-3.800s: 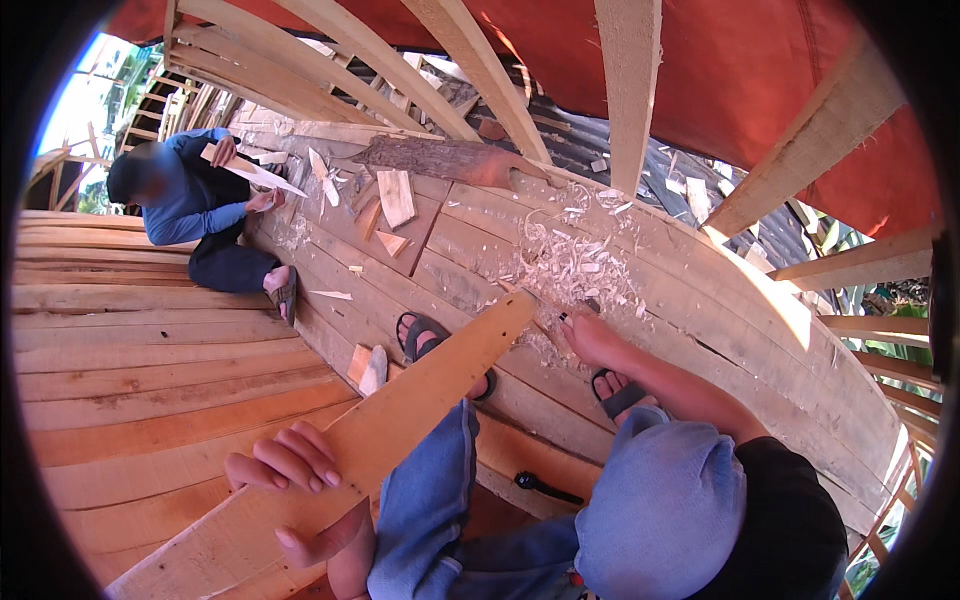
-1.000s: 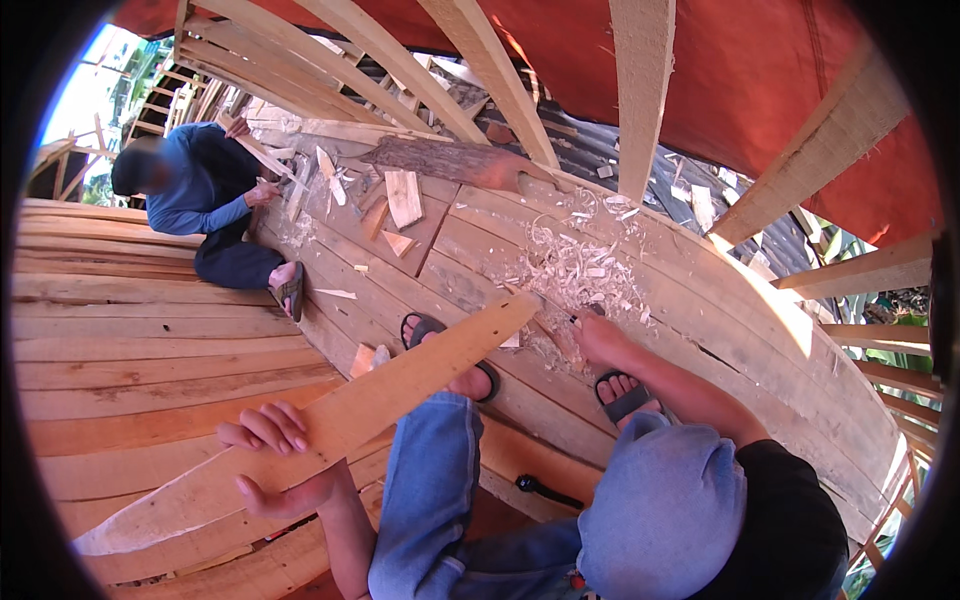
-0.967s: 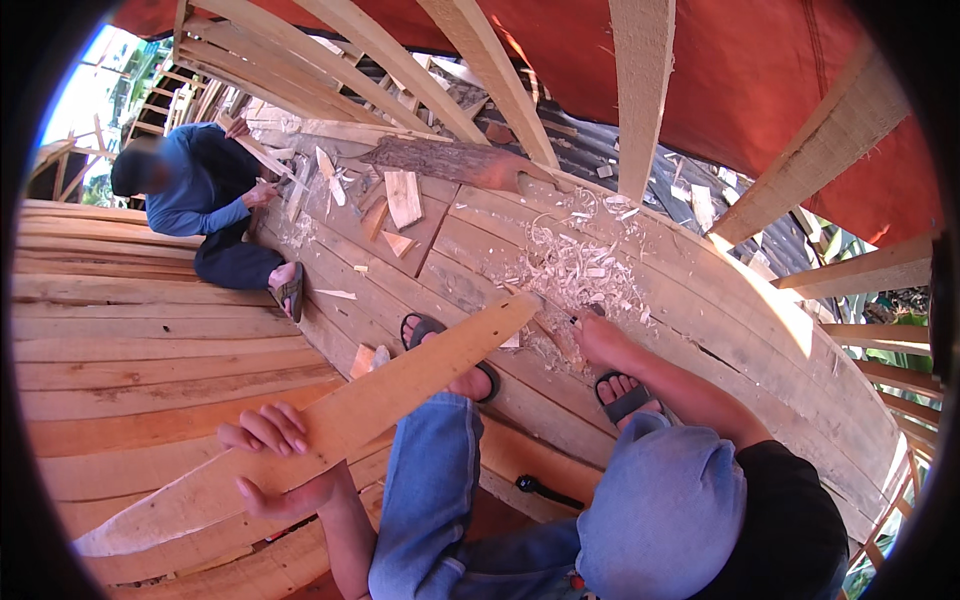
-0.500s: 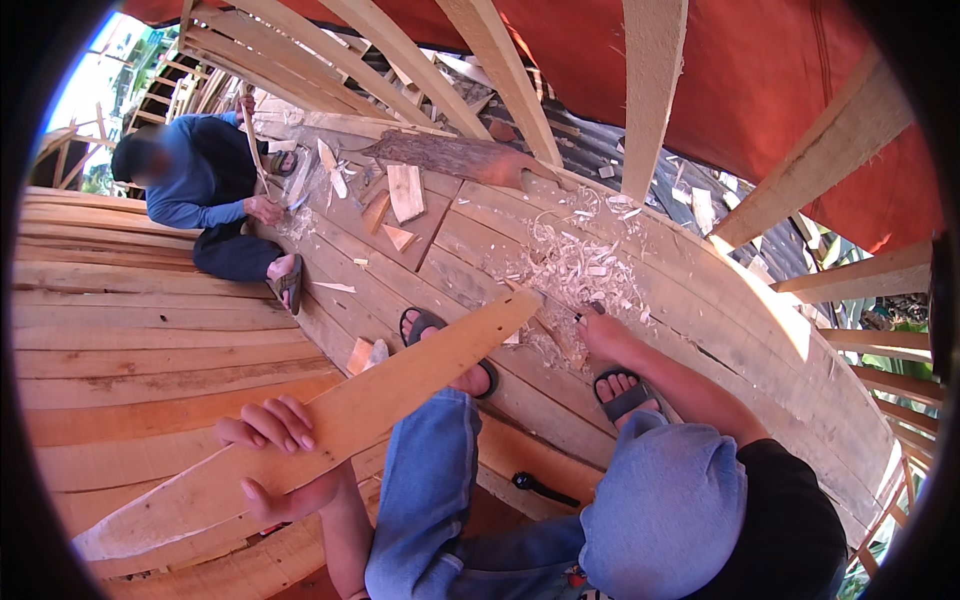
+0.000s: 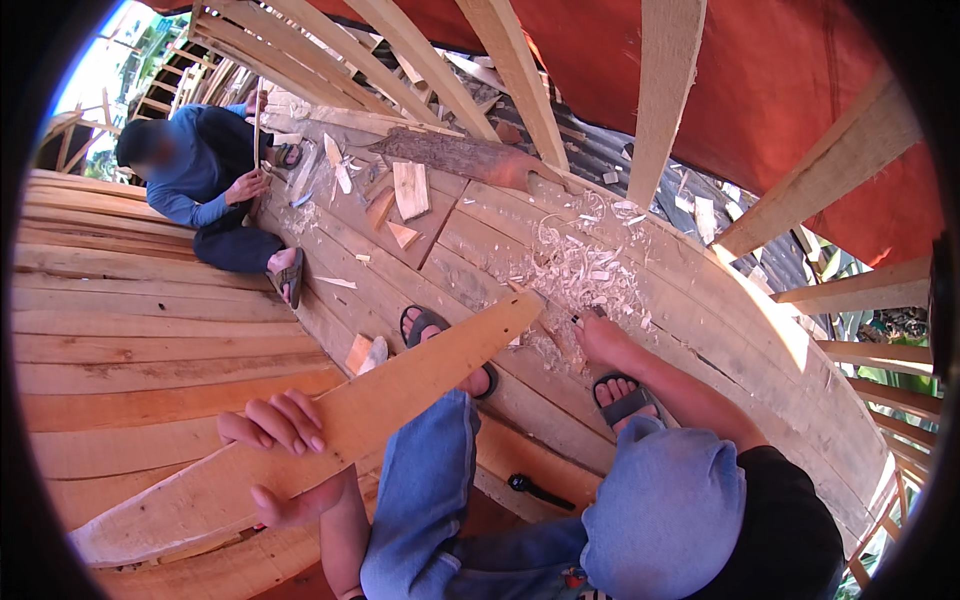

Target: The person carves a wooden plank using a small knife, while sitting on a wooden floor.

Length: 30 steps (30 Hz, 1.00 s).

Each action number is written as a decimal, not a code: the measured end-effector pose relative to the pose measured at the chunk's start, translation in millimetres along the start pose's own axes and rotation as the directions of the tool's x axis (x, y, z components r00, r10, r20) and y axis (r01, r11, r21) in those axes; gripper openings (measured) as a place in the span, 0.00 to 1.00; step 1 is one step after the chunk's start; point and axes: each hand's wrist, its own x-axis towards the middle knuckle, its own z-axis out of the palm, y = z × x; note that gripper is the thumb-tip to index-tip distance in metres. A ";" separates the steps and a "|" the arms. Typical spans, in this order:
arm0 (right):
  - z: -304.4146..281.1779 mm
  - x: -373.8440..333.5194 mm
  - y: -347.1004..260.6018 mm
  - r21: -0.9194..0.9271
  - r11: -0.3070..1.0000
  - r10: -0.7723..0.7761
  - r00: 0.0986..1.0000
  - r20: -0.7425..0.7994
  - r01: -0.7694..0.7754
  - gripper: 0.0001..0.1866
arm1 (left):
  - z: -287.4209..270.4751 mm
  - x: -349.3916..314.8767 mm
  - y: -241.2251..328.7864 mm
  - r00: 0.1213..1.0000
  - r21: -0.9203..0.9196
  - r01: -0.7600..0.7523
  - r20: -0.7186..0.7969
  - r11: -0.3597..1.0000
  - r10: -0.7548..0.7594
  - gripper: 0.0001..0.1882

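A long, flat wooden board [image 5: 400,400] with a tapered far end slants across my left leg, from lower left up toward the middle. My left hand [image 5: 285,455] is closed round its near part, fingers over the upper edge and thumb below. Just right of the board's far tip, my right hand [image 5: 598,338] is closed low over the deck. A small dark part shows at its fingers, and a thin edge seems to point toward the board's tip; the tool itself is mostly hidden. Curled wood shavings [image 5: 585,270] lie beyond this hand.
A co-worker [image 5: 205,190] sits at the far left, holding an upright thin strip of wood. Offcuts [image 5: 410,190] and a bark-edged slab [image 5: 455,158] lie on the planked deck [image 5: 700,290]. Upright ribs [image 5: 665,90] line the far side. A black long-handled object [image 5: 540,490] lies between my legs.
The board and both my hands stay nearly in place; my right hand shifts only slightly. The co-worker's strip now stands more upright, and their lower hand is higher.
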 end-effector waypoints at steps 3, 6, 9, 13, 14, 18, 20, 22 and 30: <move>-11.1 2.6 -18.0 -0.102 0.994 -0.025 0.993 0.114 0.037 0.20 | -2.1 1.4 2.0 1.000 0.002 -0.009 0.024 1.000 0.009 0.22; -11.1 -1.2 -15.4 -0.049 0.998 0.044 0.998 0.048 -0.041 0.20 | -1.8 1.1 2.3 0.999 0.002 0.007 0.054 1.000 -0.007 0.22; -5.7 -4.2 -5.2 -0.062 0.998 -0.025 0.997 0.071 0.029 0.21 | 1.3 -1.4 4.1 0.998 -0.011 0.000 0.066 1.000 0.001 0.23; 2.7 -1.4 0.8 0.033 0.999 0.019 1.000 0.011 -0.019 0.20 | 1.7 -1.3 3.1 0.998 -0.008 0.013 0.067 1.000 -0.012 0.23; 6.7 0.0 11.7 0.057 0.998 0.021 0.998 -0.064 -0.018 0.20 | 3.1 -1.6 2.6 0.997 -0.022 0.016 0.070 1.000 -0.015 0.23; -10.6 -8.8 -26.1 -0.020 0.999 -0.031 0.996 0.090 0.033 0.20 | -2.4 -1.7 4.1 0.996 0.000 0.009 0.089 1.000 -0.009 0.23; -4.2 -8.7 -15.8 0.071 0.997 -0.027 0.995 -0.098 0.034 0.20 | -2.4 -2.4 2.4 0.995 -0.006 0.022 0.102 1.000 -0.021 0.23; 1.0 -4.7 -9.6 0.036 0.999 -0.022 0.999 -0.047 0.024 0.21 | -1.0 -1.3 4.9 0.993 -0.019 0.028 0.117 0.999 -0.025 0.24; 8.7 -1.3 5.4 0.074 0.997 0.024 0.998 -0.059 -0.020 0.21 | 5.8 -4.6 4.7 0.994 -0.031 0.038 0.104 0.999 -0.034 0.24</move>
